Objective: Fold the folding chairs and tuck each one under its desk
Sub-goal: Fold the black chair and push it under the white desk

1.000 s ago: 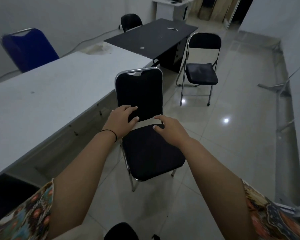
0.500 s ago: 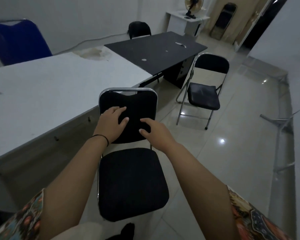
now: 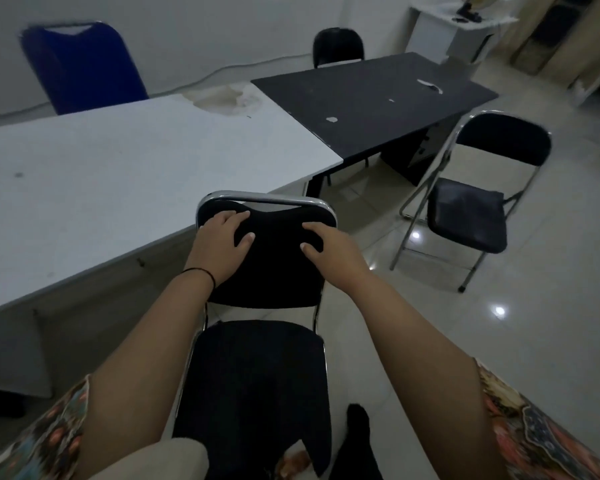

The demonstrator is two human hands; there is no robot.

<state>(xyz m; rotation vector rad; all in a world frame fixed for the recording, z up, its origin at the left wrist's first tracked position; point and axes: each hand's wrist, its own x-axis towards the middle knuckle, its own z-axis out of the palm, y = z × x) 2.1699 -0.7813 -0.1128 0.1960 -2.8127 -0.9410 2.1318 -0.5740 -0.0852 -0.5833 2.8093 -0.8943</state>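
Both hands rest on the padded black backrest of the nearest folding chair (image 3: 264, 271); the left hand (image 3: 220, 245) lies flat near the backrest's upper left corner, fingers spread and open, just below the chrome top rail; the right hand (image 3: 329, 249) lies to its right, fingers loosely curled against the padding, not wrapped around anything. The chair stands unfolded, its seat below the hands and toward the person. To the left of the left hand runs the edge of a long white surface (image 3: 118, 174); beyond it, a black surface (image 3: 371, 102) butts against its far end. To the right of the right hand and farther off, a second folding chair (image 3: 471, 209) stands open on the tiled floor (image 3: 534, 323). Well beyond the left hand, a blue chair (image 3: 84, 67) stands behind the white surface. No readable writing or labels appear.
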